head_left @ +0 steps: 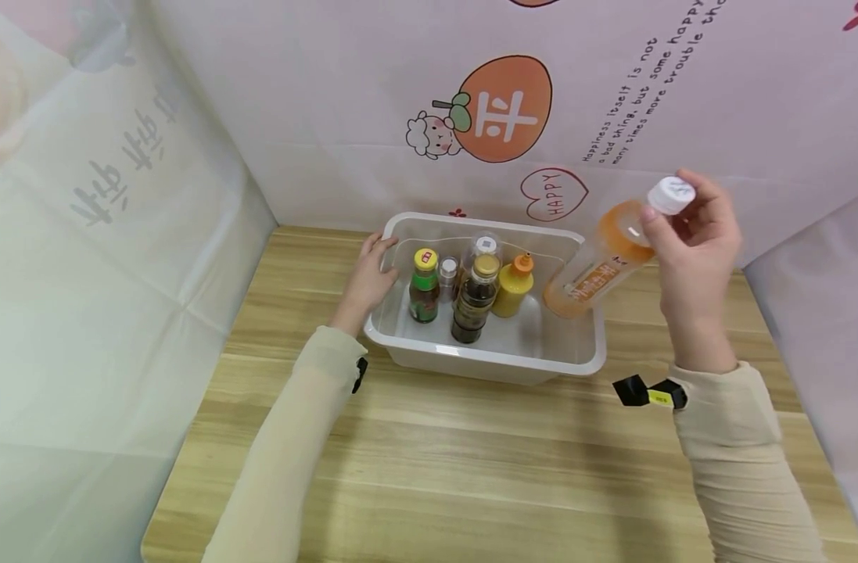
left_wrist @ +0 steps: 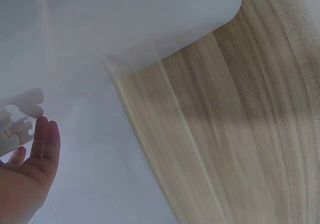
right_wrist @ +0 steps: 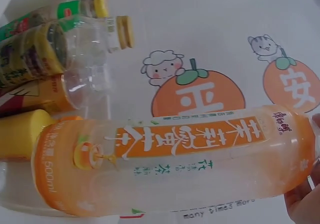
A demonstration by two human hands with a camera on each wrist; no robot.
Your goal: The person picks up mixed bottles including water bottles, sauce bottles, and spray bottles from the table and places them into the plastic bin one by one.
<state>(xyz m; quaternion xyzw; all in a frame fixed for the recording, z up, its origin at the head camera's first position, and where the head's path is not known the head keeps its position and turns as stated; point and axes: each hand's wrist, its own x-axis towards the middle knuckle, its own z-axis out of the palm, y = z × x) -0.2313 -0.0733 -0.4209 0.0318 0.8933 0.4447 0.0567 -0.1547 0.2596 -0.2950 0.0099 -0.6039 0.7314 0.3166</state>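
Note:
My right hand [head_left: 699,242] grips a large clear plastic drink bottle [head_left: 594,270] with orange label bands, near its white cap. The bottle is tilted, its base within the right end of a white plastic bin [head_left: 485,361]. In the right wrist view, the jasmine tea label [right_wrist: 190,139] faces the camera. At the bin's left end, my left hand [head_left: 367,283] rests its fingers and thumb at the rim. The left wrist view shows those fingers [left_wrist: 46,146] nearly straight. A yellow squeeze bottle [head_left: 515,288] with an orange nozzle stands nearest the tilted bottle.
Also in the bin stand a yellow-capped sauce bottle [head_left: 424,293], a dark sauce bottle [head_left: 473,305], a small clear bottle [head_left: 447,274] and a white-capped clear bottle [head_left: 486,245]. The bin sits on a wooden table [head_left: 471,461], close to a printed cloth wall [head_left: 344,117].

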